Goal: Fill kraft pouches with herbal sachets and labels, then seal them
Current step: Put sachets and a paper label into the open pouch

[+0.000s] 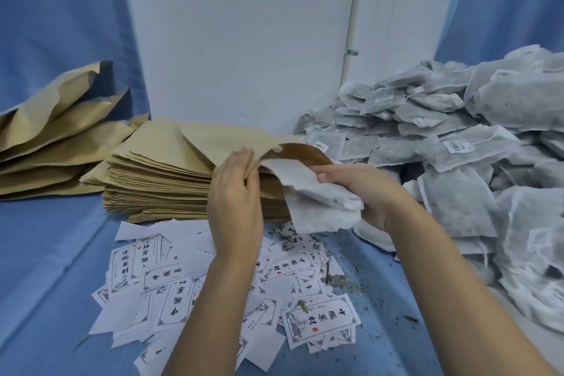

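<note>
Currently one flat tan kraft paper pouch (305, 152), topmost on a single thick stack of like pouches (158, 180), gapes at its right edge with the brown lining showing. Left hand (235, 192) pinches the upper lip between thumb and fingers. Right hand (360, 186) grips soft white mesh herbal sachets (317, 201), possibly two, with the leading end inside the mouth; printed white paper labels (320, 320) and loose sachets (457, 131) lie in heaps too many to count.

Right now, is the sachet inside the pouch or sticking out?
Mostly out. The sachet only tips into the pouch mouth, lifted by the left hand; the rest hangs outside in the right hand.
</note>
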Tool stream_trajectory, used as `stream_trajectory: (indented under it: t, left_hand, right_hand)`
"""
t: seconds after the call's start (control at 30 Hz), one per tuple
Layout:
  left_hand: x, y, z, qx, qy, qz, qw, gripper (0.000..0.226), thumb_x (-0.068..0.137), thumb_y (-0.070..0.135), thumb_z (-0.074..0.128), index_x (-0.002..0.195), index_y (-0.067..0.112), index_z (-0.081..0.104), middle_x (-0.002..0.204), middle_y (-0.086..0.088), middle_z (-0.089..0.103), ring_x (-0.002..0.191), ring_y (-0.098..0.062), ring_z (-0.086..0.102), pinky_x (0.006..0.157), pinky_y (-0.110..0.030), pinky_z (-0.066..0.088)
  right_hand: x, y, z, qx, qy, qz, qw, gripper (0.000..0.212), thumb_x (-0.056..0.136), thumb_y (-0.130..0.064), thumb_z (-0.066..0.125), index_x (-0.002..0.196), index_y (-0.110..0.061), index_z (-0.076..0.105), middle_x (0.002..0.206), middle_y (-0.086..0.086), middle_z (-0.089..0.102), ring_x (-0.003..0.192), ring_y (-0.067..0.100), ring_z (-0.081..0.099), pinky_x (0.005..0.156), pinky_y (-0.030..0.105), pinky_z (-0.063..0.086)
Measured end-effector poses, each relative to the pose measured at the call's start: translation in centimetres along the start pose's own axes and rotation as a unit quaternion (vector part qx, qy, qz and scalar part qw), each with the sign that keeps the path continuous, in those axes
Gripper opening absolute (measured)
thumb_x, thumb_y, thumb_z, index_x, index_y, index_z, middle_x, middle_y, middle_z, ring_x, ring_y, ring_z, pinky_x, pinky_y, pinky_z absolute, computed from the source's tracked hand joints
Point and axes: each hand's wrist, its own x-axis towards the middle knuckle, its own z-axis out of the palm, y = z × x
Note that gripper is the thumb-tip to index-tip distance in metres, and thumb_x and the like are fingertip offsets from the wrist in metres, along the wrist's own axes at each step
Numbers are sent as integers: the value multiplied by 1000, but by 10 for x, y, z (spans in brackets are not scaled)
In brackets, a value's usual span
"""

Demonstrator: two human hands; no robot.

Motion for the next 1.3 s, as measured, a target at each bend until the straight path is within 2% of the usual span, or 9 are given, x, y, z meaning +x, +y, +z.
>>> stream_trajectory:
  t: [0.17, 0.33, 0.53, 0.73, 0.87, 0.93, 1.1, 1.2, 1.3]
  left_hand:
    - [-3, -5, 0, 16, 11, 22, 1000, 34, 96, 25, 50, 120, 6, 63, 119, -5, 64, 116, -21, 56, 98, -33, 45]
    - [-6, -3, 4, 38, 26, 51, 998, 31, 95, 24, 53, 118, 5, 64, 117, -6, 66, 113, -22, 59, 93, -42, 50]
    - [-9, -3, 7, 50, 6, 64, 997, 30, 95, 20, 53, 119, 6, 63, 119, -7, 65, 115, -23, 58, 92, -49, 49]
    - [-11, -2, 12, 89, 50, 93, 990, 29, 94, 24, 54, 114, 7, 68, 112, -4, 69, 107, -19, 63, 86, -46, 53]
    - [-14, 2, 18, 75, 69, 124, 987, 30, 95, 26, 52, 110, 7, 70, 107, -2, 71, 102, -17, 65, 82, -42, 55]
    - [-13, 5, 19, 67, 90, 135, 984, 30, 96, 27, 51, 108, 8, 71, 105, -2, 72, 99, -16, 66, 80, -39, 55]
    - [-12, 12, 15, 54, 93, 95, 990, 33, 96, 32, 48, 108, 11, 71, 106, 1, 71, 100, -13, 66, 81, -32, 55]
    - [-10, 12, 11, 44, 54, 43, 997, 34, 95, 34, 47, 113, 15, 68, 112, 4, 69, 107, -11, 62, 86, -31, 52]
    - [-8, 12, 12, 37, 30, 21, 999, 28, 96, 28, 51, 115, 15, 67, 116, 4, 67, 111, -11, 60, 91, -35, 51]
  right_hand:
    - [-5, -25, 2, -1, 12, 41, 999, 31, 86, -20, 65, 111, -2, 67, 111, 19, 69, 109, 32, 64, 97, 42, 50]
    - [-11, -38, -2, -45, -1, 27, 999, 27, 86, -13, 61, 111, -5, 66, 88, 13, 66, 56, 12, 59, 42, 18, 44]
    - [-9, -29, -2, -29, 61, -18, 998, 25, 84, -8, 67, 107, -16, 70, 95, 8, 74, 71, 15, 65, 58, 23, 50]
    - [9, -19, 25, 281, 85, 10, 956, 6, 92, -2, 56, 91, 2, 60, 83, 15, 65, 66, 20, 63, 59, 27, 55]
    - [27, -23, 43, 394, 126, -26, 910, 19, 91, 13, 39, 84, 3, 54, 71, 13, 60, 63, 22, 60, 62, 33, 55]
    - [36, -26, 54, 340, 138, -41, 929, 25, 88, 16, 33, 86, 3, 53, 66, 10, 60, 64, 23, 56, 61, 35, 52]
    - [56, -27, 77, -100, 138, -69, 983, 33, 99, -7, 39, 129, 2, 49, 132, 20, 53, 120, 33, 52, 100, 36, 41]
    - [50, -29, 72, -352, 130, -101, 921, 32, 99, -17, 35, 119, -5, 58, 127, 15, 58, 115, 32, 54, 81, 30, 38]
    - [35, -24, 65, -386, 209, -116, 891, 30, 96, -23, 36, 99, -6, 60, 110, 17, 64, 97, 36, 58, 72, 31, 35]
